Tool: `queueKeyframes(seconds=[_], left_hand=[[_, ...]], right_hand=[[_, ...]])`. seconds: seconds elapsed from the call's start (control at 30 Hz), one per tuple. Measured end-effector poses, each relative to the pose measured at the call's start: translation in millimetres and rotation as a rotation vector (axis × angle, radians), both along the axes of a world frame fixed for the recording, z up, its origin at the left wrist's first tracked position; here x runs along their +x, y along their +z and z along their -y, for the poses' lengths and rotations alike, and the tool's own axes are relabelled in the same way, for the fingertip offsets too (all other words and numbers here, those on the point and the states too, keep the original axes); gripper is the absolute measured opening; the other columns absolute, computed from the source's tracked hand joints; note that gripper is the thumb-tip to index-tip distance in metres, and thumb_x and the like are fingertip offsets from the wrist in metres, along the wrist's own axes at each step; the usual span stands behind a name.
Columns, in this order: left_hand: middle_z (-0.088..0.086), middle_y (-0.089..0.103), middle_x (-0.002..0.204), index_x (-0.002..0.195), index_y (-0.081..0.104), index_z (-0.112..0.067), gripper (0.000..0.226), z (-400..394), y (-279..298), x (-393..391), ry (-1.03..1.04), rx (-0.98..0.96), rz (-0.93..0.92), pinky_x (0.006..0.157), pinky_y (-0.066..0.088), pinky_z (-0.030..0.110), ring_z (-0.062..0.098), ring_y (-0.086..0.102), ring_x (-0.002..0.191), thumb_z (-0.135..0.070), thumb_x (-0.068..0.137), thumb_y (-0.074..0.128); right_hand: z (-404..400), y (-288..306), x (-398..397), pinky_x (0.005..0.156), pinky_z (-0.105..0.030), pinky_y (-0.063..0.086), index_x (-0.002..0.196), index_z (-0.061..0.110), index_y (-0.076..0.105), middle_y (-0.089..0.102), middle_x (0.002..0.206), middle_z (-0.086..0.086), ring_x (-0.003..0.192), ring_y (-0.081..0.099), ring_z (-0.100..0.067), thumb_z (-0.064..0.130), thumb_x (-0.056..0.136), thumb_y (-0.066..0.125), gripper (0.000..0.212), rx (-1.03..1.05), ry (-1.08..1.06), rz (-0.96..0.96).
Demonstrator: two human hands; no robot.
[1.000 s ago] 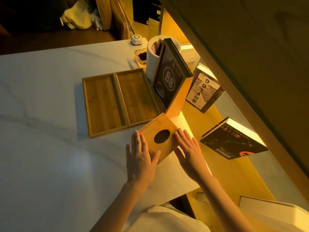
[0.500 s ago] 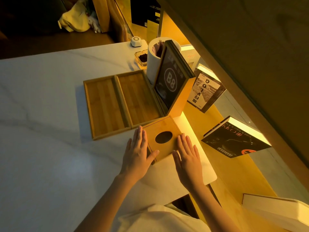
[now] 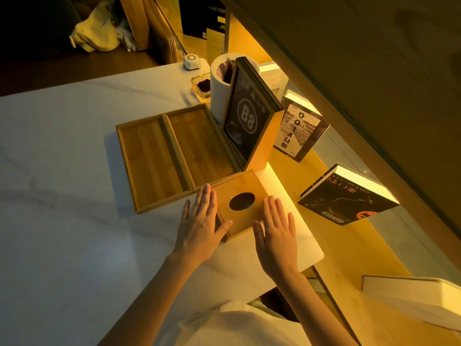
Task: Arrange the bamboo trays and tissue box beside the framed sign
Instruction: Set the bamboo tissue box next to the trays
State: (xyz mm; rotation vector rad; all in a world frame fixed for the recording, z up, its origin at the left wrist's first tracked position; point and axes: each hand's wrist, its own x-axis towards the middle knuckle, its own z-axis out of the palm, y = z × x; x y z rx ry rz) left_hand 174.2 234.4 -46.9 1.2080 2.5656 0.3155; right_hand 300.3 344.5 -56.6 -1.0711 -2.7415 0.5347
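Both hands lie flat and open, the left hand [image 3: 199,224] at nine o'clock and the right hand [image 3: 277,232] at four o'clock of the tissue box [image 3: 239,203], which touches the two trays [image 3: 174,156] below the framed sign [image 3: 247,118] at twelve.

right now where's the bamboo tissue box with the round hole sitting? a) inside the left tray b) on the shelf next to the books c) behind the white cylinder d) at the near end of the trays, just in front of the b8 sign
d, the tissue box sits against the near edge of the right bamboo tray, below the base of the framed B8 sign, with the left hand and right hand flat at its two sides.
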Motion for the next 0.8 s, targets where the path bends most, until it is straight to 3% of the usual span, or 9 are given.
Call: queueKeyframes(seconds=[0.07, 0.2, 0.43, 0.8], left_hand=[[-0.001, -0.017, 0.143, 0.138, -0.01, -0.017, 0.1, 3.2, 0.4, 0.1, -0.018, 0.009, -0.007, 0.108, -0.001, 0.036, 0.017, -0.014, 0.134, -0.075, 0.058, -0.023], [-0.002, -0.016, 0.144, 0.131, -0.016, -0.023, 0.088, 8.6, -3.7, -1.3, -0.051, 0.029, 0.031, 0.109, -0.001, 0.035, 0.017, -0.014, 0.134, -0.076, 0.061, -0.019], [0.0, -0.012, 0.145, 0.134, -0.011, -0.019, 0.088, 8.1, -7.6, -2.4, -0.067, 0.053, 0.015, 0.108, 0.005, 0.035, 0.019, -0.009, 0.135, -0.075, 0.066, -0.015], [-0.001, -0.014, 0.144, 0.134, -0.013, -0.019, 0.09, -4.1, -8.6, -11.0, -0.096, 0.05, 0.012, 0.11, 0.001, 0.036, 0.017, -0.01, 0.134, -0.074, 0.064, -0.018]], right_hand=[[8.3, 6.1, -2.1, 0.109, -0.046, 0.004, 0.141, 0.018, 0.019, 0.011, 0.146, 0.001, 0.137, 0.006, -0.023, 0.05, 0.089, 0.016, 0.061, 0.024, 0.032, 0.008], [30.4, 4.0, -4.5, 0.111, -0.039, -0.006, 0.142, 0.02, -0.001, -0.011, 0.148, 0.003, 0.137, -0.015, -0.021, 0.057, 0.086, 0.007, 0.068, -0.066, 0.06, 0.097], [38.0, -1.7, -8.6, 0.109, -0.046, 0.004, 0.141, 0.015, 0.01, 0.007, 0.15, -0.004, 0.139, 0.003, -0.027, 0.055, 0.09, 0.015, 0.065, 0.034, -0.02, 0.141], [29.4, 5.0, -14.6, 0.109, -0.035, -0.016, 0.137, 0.022, -0.014, -0.017, 0.148, 0.004, 0.137, -0.021, -0.019, 0.063, 0.081, -0.003, 0.07, -0.078, -0.038, 0.11]])
